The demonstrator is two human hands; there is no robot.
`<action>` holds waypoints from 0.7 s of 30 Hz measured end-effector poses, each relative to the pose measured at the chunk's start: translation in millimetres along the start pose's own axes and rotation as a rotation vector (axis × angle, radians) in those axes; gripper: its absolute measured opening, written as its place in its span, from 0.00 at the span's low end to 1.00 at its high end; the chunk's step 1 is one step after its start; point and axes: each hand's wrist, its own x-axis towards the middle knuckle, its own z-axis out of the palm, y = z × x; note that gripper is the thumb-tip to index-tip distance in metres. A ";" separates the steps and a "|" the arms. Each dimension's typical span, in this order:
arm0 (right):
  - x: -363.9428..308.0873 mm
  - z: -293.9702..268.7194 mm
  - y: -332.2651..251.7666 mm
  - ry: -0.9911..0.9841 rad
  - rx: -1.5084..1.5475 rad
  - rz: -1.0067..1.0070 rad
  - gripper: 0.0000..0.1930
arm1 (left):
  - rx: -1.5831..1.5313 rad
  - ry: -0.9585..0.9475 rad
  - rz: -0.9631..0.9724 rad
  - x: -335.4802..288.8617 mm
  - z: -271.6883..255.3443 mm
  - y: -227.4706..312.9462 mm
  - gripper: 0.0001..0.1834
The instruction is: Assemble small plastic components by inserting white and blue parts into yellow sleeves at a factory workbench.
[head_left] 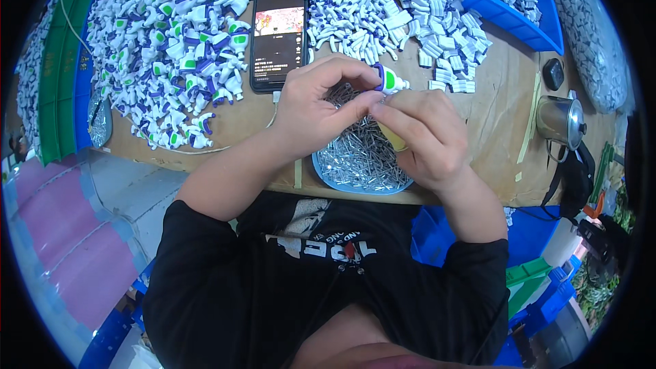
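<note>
Beyond my shirt (273,294), my left hand (318,101) is pinching the part (389,82), best kept steady, my right hand (432,135) gripping something yellow (391,138).

To the right of my right hand (434,133), a broad bare stretch of tabletop (499,133) lets me pass as far as the steel mug (557,121) and the small black object (553,74). Ahead, the white tubes (345,17) and white blocks (447,37) bar the way low down, with the blue bin (519,22) behind them. On my left, the phone (279,61) and heaped figures (171,48) block me, and a white cord (179,151) crosses the narrow bare strip before them.
</note>
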 end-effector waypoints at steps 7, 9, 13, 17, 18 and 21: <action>-4.5 -1.5 1.5 0.142 0.069 0.027 0.16 | -0.010 0.015 0.031 0.6 -0.4 1.6 0.10; -3.7 -1.0 1.2 0.165 0.061 0.005 0.17 | -0.011 0.011 0.037 0.7 -0.9 1.7 0.10; -3.7 -0.9 0.3 0.164 0.059 0.046 0.17 | 0.004 0.008 0.055 0.9 -1.5 1.8 0.10; -3.3 1.0 1.9 0.161 0.062 0.043 0.17 | -0.005 0.010 0.050 0.5 -1.5 2.1 0.11; -3.2 0.7 1.8 0.161 0.061 0.044 0.17 | -0.012 0.008 0.046 0.5 -1.3 2.3 0.11; -2.1 -0.3 1.2 0.158 0.054 0.041 0.16 | -0.005 0.002 0.052 0.7 -1.7 1.9 0.11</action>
